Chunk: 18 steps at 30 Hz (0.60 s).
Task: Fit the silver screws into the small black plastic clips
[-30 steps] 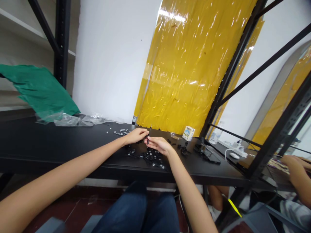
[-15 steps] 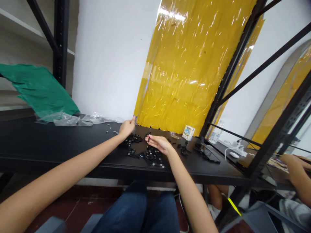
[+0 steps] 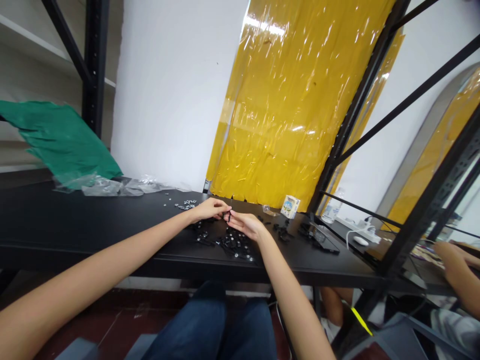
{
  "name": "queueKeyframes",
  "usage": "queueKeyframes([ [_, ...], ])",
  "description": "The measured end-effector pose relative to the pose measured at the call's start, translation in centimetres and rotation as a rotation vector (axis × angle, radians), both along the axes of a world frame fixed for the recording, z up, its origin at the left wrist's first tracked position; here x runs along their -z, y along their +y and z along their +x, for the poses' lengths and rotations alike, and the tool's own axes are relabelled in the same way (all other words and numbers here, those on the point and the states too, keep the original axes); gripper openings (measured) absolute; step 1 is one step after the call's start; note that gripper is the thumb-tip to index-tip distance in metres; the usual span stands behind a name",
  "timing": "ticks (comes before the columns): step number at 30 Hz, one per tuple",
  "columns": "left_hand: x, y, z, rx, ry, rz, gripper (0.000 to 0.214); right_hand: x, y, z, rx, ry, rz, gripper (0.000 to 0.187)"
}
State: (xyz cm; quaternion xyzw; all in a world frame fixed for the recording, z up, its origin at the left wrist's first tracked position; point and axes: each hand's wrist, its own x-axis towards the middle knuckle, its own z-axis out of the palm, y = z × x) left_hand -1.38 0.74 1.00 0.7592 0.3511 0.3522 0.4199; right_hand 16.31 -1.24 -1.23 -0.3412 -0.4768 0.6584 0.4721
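Over the black table [image 3: 123,220], my right hand [image 3: 244,224] pinches a small black part [image 3: 227,216] between thumb and fingers. My left hand [image 3: 210,208] has its fingertips closed together right at that part, meeting the right hand's fingertips. Whatever the left fingers grip is too small to make out. Just below both hands lies a pile of small black pieces with shiny metal ends [image 3: 236,243]. Several small silver metal pieces [image 3: 188,204] are scattered beyond my left wrist.
Clear plastic bags [image 3: 101,186] and a green sheet [image 3: 71,140] are at the left. Toward the right stand a small white box [image 3: 290,206], black parts [image 3: 283,231] and a dark flat device [image 3: 324,239]. Black rack posts rise at the right, with another person's arm [image 3: 459,270] beyond.
My left hand has come down and right from near the wall to meet my right hand at the black part. Silver pieces it covered now show. My right hand stays nearly in place.
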Motion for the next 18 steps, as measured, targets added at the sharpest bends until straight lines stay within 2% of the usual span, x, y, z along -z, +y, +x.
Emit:
queueKeyframes([
  [6, 0.6, 1.2, -0.1, -0.181, -0.098, -0.041, 0.036, -0.1, 0.3, 0.1, 0.024, 0.059, -0.042, 0.016],
  [11, 0.7, 2.6, -0.5, -0.35, -0.379, -0.003, 0.042, -0.9, 0.3, 0.3, 0.274, 0.164, -0.111, 0.034],
  [12, 0.6, 2.6, -0.5, -0.37, -0.444, 0.014, 0.043, -1.1, 0.1, 0.3, 0.259, 0.191, -0.1, 0.038],
  [13, 0.4, 2.7, -0.6, -0.38, -0.502, 0.03, 0.044, -1.2, -0.1, 0.2, 0.186, 0.212, -0.084, 0.043],
  [16, 0.0, 2.6, -0.7, -0.375, -0.626, 0.07, 0.043, -1.3, -0.3, 0.0, -0.105, 0.2, -0.054, 0.051],
  [18, -0.1, 2.5, -0.7, -0.367, -0.658, 0.082, 0.041, -1.2, -0.2, 0.0, -0.114, 0.165, -0.043, 0.05],
])
